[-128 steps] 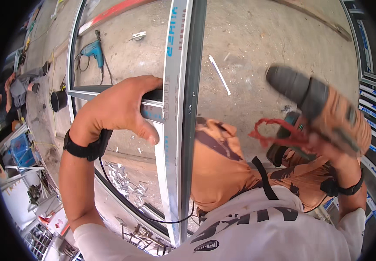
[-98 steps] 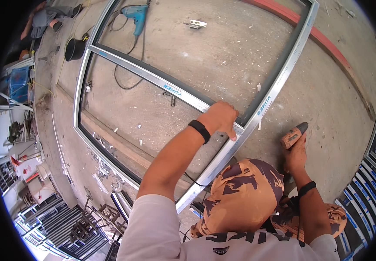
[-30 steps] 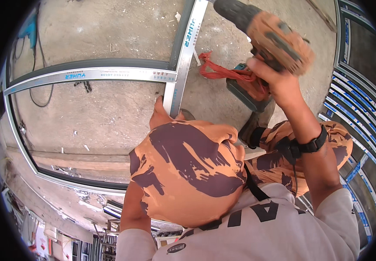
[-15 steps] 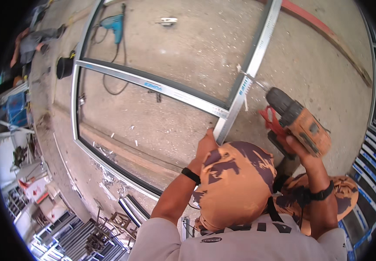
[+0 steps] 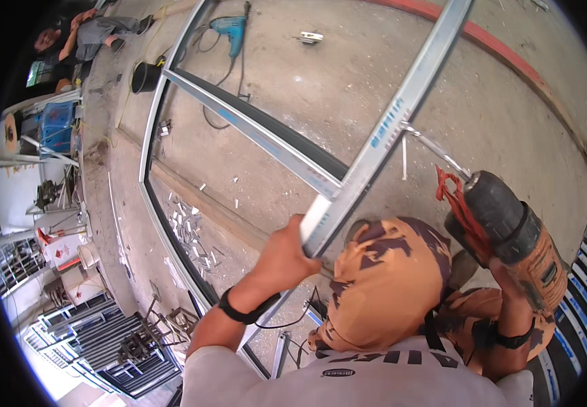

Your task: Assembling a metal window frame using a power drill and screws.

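My left hand (image 5: 280, 254) is wrapped around the near end of a silver metal bar, part of a large window-like frame (image 5: 368, 152). A cross bar (image 5: 259, 132) meets this bar just beyond the hand. In my right hand (image 5: 504, 275) is an orange and black cordless drill (image 5: 521, 234), held by its grip, with a red strip (image 5: 458, 203) hanging by it. Its long silver bit (image 5: 439, 150) points left, the tip at the outer side of the bar; whether it is inside the metal I cannot tell. A thin pale strip (image 5: 405, 159) hangs beside the tip.
A teal corded drill (image 5: 231, 32) lies on the floor inside the frame. Metal offcuts (image 5: 188, 230) are scattered at left, near a wooden batten (image 5: 219, 210). A red-painted timber (image 5: 504, 51) lies at far right. A person (image 5: 97, 34) sits at far left, beyond a black bucket (image 5: 145, 76).
The frame has tilted, its near bar now showing more of its side. My left hand has shifted left and nearer with it. The drill has moved right and nearer, its bit still at the bar.
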Tool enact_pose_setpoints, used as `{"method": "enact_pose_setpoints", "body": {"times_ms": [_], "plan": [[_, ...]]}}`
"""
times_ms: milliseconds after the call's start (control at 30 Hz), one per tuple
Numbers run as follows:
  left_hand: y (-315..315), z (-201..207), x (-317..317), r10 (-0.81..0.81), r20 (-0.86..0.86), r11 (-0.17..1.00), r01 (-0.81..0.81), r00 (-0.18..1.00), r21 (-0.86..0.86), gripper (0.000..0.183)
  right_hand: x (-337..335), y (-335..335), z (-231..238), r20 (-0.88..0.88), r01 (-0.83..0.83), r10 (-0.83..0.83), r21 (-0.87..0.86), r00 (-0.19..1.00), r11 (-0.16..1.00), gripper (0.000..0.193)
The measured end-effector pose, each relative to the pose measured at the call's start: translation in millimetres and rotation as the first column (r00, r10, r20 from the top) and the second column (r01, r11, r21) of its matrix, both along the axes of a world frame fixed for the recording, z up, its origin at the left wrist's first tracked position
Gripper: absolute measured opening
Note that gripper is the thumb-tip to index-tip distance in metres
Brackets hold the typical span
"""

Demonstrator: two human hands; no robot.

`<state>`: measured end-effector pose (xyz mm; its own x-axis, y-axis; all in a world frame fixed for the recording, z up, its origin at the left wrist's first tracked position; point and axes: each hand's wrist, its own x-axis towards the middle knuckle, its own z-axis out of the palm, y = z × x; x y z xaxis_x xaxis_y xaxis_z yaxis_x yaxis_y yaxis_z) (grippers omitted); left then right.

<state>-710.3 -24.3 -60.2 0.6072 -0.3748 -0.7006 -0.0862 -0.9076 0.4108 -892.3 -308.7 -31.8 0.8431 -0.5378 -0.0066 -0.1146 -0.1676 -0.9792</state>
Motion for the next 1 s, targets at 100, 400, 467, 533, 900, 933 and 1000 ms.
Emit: {"method": "enact_pose_setpoints", "body": {"times_ms": [100,400,467,533,900,933,1000], "plan": [[4.9,52.3,12.4,-0.005,0.050,1.000,0.006,0.999,-0.026,0.056,19.1,-6.4,39.8,-0.911,-0.293,-0.137,-0.263,0.389,0.919,0.048],[-10.9,103.4,26.3,0.085,0.025,0.994,-0.084,0.996,-0.067,0.064,-27.2,28.3,13.4,-0.177,-0.214,0.206,-0.025,0.962,0.977,0.042],[-16.7,104.4,24.4,0.109,0.026,0.989,-0.106,0.994,-0.104,0.064,-30.5,32.4,4.3,-0.152,-0.186,0.189,0.037,0.970,0.982,0.042],[-21.3,105.1,21.5,0.118,0.000,0.988,-0.117,0.993,-0.104,0.063,-27.1,34.7,-6.0,-0.078,-0.184,0.196,0.141,0.977,0.973,0.042],[-36.0,96.0,25.5,0.246,-0.089,0.910,-0.261,0.965,-0.322,0.100,-12.8,35.1,-25.6,0.031,-0.148,0.145,0.256,0.989,0.955,0.047],[-41.0,92.3,23.6,0.266,0.003,0.866,-0.238,0.964,-0.440,0.110,-10.8,33.2,-26.5,0.042,-0.156,0.150,0.209,0.988,0.965,0.047],[-47.0,95.8,25.5,0.213,0.099,0.881,-0.147,0.972,-0.449,0.118,-7.5,32.6,-26.8,0.081,-0.175,0.166,0.125,0.983,0.977,0.047]]}}
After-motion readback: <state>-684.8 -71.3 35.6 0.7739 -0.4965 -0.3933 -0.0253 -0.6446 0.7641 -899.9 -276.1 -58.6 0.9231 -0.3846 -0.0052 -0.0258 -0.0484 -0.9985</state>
